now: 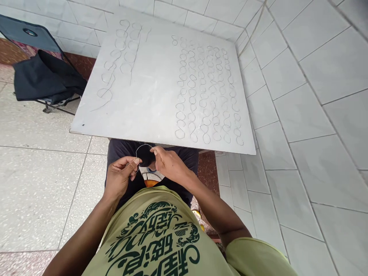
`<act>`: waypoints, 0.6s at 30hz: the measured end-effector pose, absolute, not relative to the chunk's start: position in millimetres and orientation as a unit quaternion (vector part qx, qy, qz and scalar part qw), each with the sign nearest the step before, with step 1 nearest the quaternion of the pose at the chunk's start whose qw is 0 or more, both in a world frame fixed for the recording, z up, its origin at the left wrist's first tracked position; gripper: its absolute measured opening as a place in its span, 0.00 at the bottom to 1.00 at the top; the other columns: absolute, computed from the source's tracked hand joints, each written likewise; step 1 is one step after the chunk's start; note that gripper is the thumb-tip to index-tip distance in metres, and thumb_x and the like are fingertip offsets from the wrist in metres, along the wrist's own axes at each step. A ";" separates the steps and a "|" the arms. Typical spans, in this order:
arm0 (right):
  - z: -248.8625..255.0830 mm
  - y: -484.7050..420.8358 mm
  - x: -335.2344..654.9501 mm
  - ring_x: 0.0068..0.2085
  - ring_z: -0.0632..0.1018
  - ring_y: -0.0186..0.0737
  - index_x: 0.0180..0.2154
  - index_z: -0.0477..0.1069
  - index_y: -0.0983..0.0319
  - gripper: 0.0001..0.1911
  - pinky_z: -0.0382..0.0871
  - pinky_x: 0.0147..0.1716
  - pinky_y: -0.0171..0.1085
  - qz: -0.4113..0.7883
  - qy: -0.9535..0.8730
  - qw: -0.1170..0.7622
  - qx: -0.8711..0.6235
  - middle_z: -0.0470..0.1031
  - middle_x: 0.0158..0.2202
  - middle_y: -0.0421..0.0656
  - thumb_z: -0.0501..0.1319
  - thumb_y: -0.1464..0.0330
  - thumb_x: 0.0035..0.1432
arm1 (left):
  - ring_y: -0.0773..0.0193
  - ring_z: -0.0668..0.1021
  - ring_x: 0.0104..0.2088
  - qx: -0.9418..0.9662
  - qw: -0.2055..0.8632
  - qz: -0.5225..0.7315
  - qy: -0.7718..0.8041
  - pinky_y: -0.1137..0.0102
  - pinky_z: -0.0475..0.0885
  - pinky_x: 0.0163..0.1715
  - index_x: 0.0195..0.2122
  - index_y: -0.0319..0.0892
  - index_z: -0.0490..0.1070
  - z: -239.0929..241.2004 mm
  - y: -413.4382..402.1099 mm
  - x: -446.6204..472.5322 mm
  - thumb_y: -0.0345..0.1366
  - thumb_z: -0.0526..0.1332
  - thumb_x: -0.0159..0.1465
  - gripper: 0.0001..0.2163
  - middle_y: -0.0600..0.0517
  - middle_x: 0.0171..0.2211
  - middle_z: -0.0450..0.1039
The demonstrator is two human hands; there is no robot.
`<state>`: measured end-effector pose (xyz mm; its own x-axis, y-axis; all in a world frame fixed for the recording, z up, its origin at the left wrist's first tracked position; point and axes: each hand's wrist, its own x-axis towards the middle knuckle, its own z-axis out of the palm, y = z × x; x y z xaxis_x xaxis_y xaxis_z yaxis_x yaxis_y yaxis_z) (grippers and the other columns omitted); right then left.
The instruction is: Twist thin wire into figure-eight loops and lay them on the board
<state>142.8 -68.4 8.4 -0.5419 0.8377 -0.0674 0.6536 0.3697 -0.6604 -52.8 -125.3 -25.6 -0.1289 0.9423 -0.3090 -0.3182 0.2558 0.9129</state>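
Between my hands, over my lap, a thin pale wire bends in an arc. My left hand pinches it between thumb and fingertips, where a small loop of it curls around the fingers. The other end is in the grip of my right hand, its thumb and index finger pressed together. Just beyond the hands lies a white board. Several rows of wire S-shaped pieces lie on its right half. Longer wavy wires with loops lie on its left side.
A folding chair with dark cloth over it stands at the left on the speckled tile floor. White tiled walls close in behind the board and along its right. Something orange shows below my hands.
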 end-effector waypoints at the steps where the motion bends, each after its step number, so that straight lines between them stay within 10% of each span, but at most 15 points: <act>1: 11.2 -68.6 144.1 0.33 0.82 0.41 0.55 0.69 0.65 0.15 0.69 0.36 0.37 0.325 -0.816 0.139 -0.458 0.82 0.36 0.46 0.48 0.70 0.76 | 0.72 0.63 0.21 0.297 0.590 0.535 0.527 0.76 0.60 0.17 0.35 0.41 0.83 -25.7 -124.4 -54.7 0.40 0.73 0.61 0.08 0.56 0.21 0.65; 8: 15.9 -66.6 142.9 0.46 0.81 0.45 0.53 0.71 0.61 0.13 0.72 0.45 0.39 0.260 -0.800 0.239 -0.485 0.82 0.43 0.48 0.58 0.62 0.73 | 0.71 0.66 0.22 0.408 0.509 0.501 0.569 0.73 0.60 0.20 0.35 0.42 0.82 -21.3 -124.7 -54.8 0.41 0.71 0.64 0.08 0.56 0.23 0.68; 18: 8.8 -62.7 134.1 0.37 0.81 0.39 0.52 0.71 0.62 0.12 0.70 0.41 0.36 0.332 -0.785 0.233 -0.469 0.82 0.37 0.43 0.52 0.70 0.74 | 0.68 0.68 0.26 0.476 0.398 0.492 0.611 0.72 0.62 0.25 0.37 0.43 0.82 -15.9 -128.1 -45.4 0.40 0.67 0.67 0.07 0.55 0.27 0.70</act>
